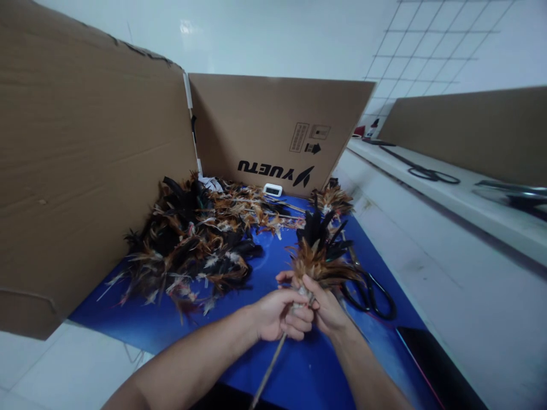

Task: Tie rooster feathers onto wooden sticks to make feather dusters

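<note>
Surface (269,259): blue-topped, its left edge bounded by a tall cardboard panel (94,154)
Far edge: closed off by a second panel (256,119), "YUETU" printed upside down
Back wall (273,34): pale, crossed by dark grid lines (410,57) beyond the far right corner
Right edge: flanked by a white ledge (461,199)
Floor (34,370): pale tiles, glimpsed past the near left corner
Light: cool, dim
</note>
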Demonstrator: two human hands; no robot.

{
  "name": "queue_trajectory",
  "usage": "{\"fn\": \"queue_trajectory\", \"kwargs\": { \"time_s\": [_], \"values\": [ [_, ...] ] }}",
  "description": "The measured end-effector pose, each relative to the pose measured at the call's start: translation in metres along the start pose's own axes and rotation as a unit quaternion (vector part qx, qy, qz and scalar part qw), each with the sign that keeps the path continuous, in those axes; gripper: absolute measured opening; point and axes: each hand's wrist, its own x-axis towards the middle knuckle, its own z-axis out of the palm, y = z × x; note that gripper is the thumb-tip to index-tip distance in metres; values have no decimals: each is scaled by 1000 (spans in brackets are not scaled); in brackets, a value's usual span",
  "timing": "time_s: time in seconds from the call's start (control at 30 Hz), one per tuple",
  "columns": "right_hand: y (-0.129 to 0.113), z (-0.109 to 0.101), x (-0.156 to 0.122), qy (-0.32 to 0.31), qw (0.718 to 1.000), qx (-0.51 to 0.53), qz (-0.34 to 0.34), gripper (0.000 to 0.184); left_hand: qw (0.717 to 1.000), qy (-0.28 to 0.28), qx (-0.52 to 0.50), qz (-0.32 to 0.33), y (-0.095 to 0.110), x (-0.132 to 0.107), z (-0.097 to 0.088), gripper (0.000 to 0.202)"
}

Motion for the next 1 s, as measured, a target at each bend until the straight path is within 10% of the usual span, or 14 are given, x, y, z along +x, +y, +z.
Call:
{"fn": "queue_trajectory", "kwargs": {
  "time_s": [1.0],
  "values": [
    [0,-13,0,51,997,-54,33,40,999,-9,27,20,-1,4,-8,16]
  ]
}}
